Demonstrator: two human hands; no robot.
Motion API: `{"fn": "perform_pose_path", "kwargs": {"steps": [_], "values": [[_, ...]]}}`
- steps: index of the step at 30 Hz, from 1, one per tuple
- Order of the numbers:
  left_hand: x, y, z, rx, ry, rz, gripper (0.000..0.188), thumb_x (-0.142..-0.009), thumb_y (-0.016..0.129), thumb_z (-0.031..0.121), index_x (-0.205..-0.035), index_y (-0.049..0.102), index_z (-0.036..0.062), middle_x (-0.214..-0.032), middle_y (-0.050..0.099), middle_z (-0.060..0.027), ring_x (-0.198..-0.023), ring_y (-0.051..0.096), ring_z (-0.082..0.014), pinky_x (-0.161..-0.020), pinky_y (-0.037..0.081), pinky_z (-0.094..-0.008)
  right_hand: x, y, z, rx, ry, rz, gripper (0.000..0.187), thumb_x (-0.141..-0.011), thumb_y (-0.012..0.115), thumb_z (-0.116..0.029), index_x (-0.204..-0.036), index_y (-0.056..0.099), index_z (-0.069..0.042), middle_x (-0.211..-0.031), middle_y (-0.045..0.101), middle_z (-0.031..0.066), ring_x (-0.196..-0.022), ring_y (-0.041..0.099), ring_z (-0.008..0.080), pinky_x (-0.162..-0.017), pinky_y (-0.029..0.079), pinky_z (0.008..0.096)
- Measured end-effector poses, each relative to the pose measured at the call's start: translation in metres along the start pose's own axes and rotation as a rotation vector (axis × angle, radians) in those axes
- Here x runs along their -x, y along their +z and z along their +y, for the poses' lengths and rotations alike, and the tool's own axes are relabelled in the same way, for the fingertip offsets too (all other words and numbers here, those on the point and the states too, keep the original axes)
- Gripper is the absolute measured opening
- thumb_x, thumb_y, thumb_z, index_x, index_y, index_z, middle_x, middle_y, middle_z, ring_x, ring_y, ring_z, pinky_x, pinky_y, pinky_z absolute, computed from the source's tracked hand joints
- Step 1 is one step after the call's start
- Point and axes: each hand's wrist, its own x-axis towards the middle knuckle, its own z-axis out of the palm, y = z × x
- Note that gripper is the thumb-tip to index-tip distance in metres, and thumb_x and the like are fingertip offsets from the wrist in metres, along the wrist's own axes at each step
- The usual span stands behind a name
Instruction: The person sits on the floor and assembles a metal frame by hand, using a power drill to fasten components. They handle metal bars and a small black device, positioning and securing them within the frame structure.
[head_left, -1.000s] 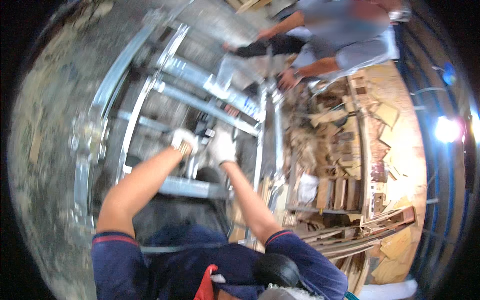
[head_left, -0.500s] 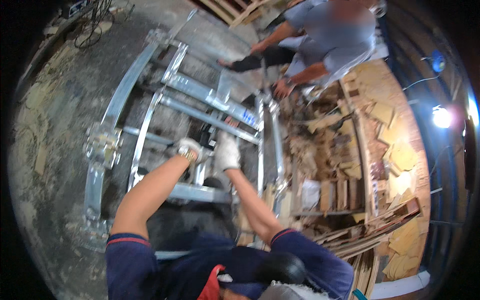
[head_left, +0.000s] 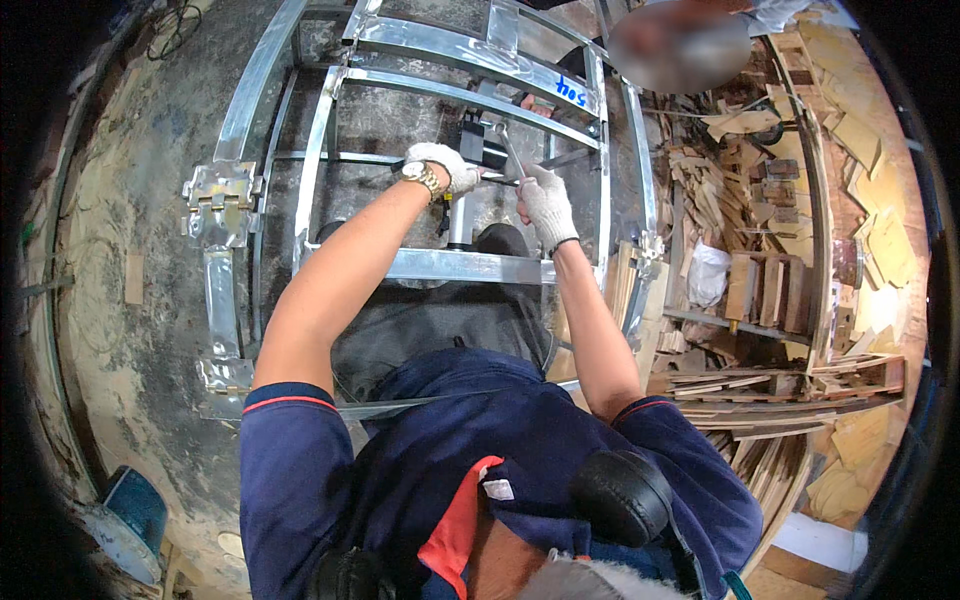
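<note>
Both my hands wear white knitted gloves inside a silver metal frame (head_left: 455, 266). My left hand (head_left: 442, 166) is closed beside a black box-shaped part (head_left: 473, 140) on a silver upright. What its fingers hold is hidden. A thin rod crosses between the two hands; its kind cannot be made out. My right hand (head_left: 546, 203) is closed around a silver wrench (head_left: 510, 150). The wrench points up and away, its ring end beside the black part.
Large metal hinges (head_left: 222, 203) line the frame's left side. To the right lie wood scraps (head_left: 700, 200) and a white plastic bag (head_left: 709, 274). A co-worker's arm (head_left: 787, 14) shows at the upper right. A blue bucket (head_left: 135, 510) stands at lower left.
The view has shifted, so the frame and co-worker appear higher. My hands sit farther apart, and the wrench now shows clearly in my right hand.
</note>
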Motion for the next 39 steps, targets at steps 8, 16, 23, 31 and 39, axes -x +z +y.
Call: {"fn": "perform_pose_path", "kwargs": {"steps": [8,16,23,31,39], "values": [[0.009,-0.014,0.003,-0.046,0.017,0.037,0.059,-0.087,0.044,0.060,-0.104,0.073,0.0113,-0.106,0.071,-0.0134,-0.099,0.067,-0.0322,-0.083,0.053,-0.0431,0.005,0.028,-0.004,-0.340,0.181,0.034,0.036,-0.094,0.046,-0.013,-0.129,0.050,-0.004,-0.071,0.050,0.0016,-0.050,0.047,0.0124,-0.042,0.038,0.0282],[0.005,-0.011,0.000,-0.072,0.055,0.067,0.062,-0.087,0.044,0.062,-0.099,0.074,0.0094,-0.101,0.071,-0.0167,-0.095,0.068,-0.0342,-0.080,0.053,-0.0440,0.005,0.044,-0.014,-0.529,0.207,0.045,0.017,-0.094,0.044,-0.015,-0.099,0.056,-0.004,-0.075,0.051,0.0057,-0.048,0.049,0.0138,-0.040,0.039,0.0306],[-0.019,0.005,-0.019,-0.104,0.094,0.137,0.049,-0.085,0.049,0.049,-0.096,0.073,0.0079,-0.099,0.070,-0.0186,-0.092,0.069,-0.0355,-0.078,0.054,-0.0450,-0.011,0.088,-0.016,-0.618,0.100,0.162,0.014,-0.093,0.043,-0.011,-0.085,0.052,-0.007,-0.061,0.051,0.0049,-0.047,0.051,0.0140,-0.037,0.040,0.0287],[-0.027,0.008,-0.048,-0.109,0.112,0.081,0.044,-0.086,0.048,0.042,-0.104,0.071,0.0089,-0.111,0.068,-0.0171,-0.103,0.065,-0.0359,-0.086,0.051,-0.0457,-0.037,0.124,-0.010,-0.346,-0.119,0.461,0.012,-0.087,0.052,-0.014,-0.076,0.048,-0.012,-0.055,0.042,0.0030,-0.045,0.046,0.0148,-0.036,0.032,0.0321],[-0.030,0.033,-0.041,0.250,0.011,-0.162,0.049,-0.090,0.052,0.046,-0.106,0.066,0.0019,-0.098,0.069,-0.0205,-0.088,0.070,-0.0357,-0.069,0.057,-0.0503,-0.025,0.086,0.003,-1.207,0.242,0.025,0.013,-0.092,0.047,-0.020,-0.080,0.047,-0.014,-0.058,0.040,-0.0009,-0.038,0.032,0.0125,-0.033,0.023,0.0296]]}}
